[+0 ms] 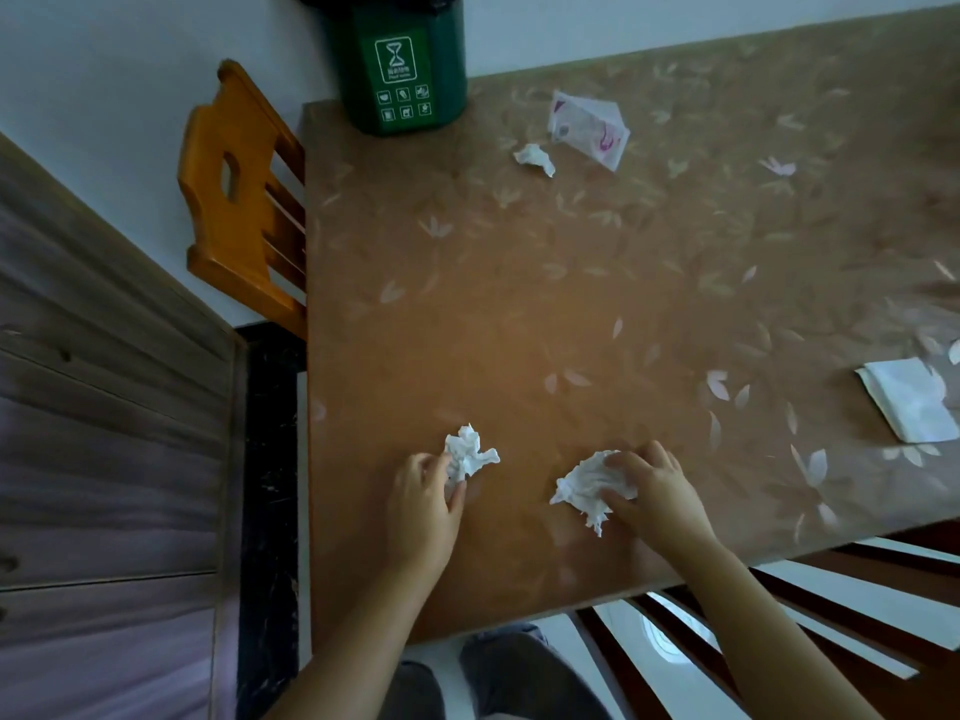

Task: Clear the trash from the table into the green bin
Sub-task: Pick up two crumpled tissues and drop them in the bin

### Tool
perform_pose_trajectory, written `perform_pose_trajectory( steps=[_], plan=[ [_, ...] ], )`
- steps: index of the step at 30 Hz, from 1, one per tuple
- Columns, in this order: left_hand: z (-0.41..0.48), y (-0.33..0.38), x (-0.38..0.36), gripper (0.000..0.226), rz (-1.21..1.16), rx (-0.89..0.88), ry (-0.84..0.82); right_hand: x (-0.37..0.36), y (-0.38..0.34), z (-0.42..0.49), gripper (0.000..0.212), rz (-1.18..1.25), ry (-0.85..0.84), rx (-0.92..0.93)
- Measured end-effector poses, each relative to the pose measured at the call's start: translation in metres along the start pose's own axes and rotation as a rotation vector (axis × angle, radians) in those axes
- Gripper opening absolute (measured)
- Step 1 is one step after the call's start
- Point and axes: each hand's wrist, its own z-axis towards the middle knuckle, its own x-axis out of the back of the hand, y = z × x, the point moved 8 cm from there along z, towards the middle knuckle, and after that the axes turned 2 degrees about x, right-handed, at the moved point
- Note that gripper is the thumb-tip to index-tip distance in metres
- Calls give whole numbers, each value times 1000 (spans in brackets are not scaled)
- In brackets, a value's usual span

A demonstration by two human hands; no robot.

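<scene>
The green bin [402, 70] stands at the table's far left corner, lined with a black bag. Near the front edge, my left hand [423, 504] pinches a crumpled white tissue [470, 452] between thumb and fingers. My right hand [657, 493] closes its fingers on a second, larger crumpled tissue [584, 488] that still rests on the table. Farther back lie a small tissue ball [535, 158] and a white wrapper with pink print [589, 127]. A folded white napkin [911, 400] lies at the right edge.
The brown table [519, 304] has a leaf-patterned cover. An orange wooden chair [239, 194] stands at its left side, and a dark slatted chair [779, 615] is at the front right. A wooden cabinet [104, 433] fills the left.
</scene>
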Motion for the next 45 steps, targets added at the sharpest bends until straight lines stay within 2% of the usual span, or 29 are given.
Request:
perform_pose_trajectory(
  steps=[3, 8, 14, 20, 26, 28, 32, 38, 41, 45],
  plan=[
    [-4, -4, -6, 27, -49, 24, -15, -5, -1, 0, 28, 2, -2, -1],
    [-7, -9, -9, 21, -169, 63, 6, -7, -4, -4, 9, 24, 107, 39],
    [-13, -14, 0, 14, -247, 123, 29, -11, -10, -11, 4, 86, 124, 41],
    [-22, -16, 41, 15, -286, 75, 109, -16, -31, -20, 8, 119, 54, 48],
    [-40, -42, 95, 19, -271, 31, 188, -7, -95, -22, 16, 134, 81, 174],
    [-48, -59, 114, 22, -232, 23, 225, -6, -122, -22, 11, 116, 94, 235],
    [-64, -97, 158, 5, -212, 34, 325, -11, -184, -27, 7, 73, 112, 359],
    [-86, -165, 220, 18, -148, 74, 387, -35, -282, -51, 10, 21, 147, 489],
    [-96, -211, 249, 23, -144, 123, 390, -49, -330, -64, 9, 10, 164, 508],
    [-94, -263, 281, 13, -160, 102, 383, -62, -385, -80, 9, 41, 213, 483]
  ],
)
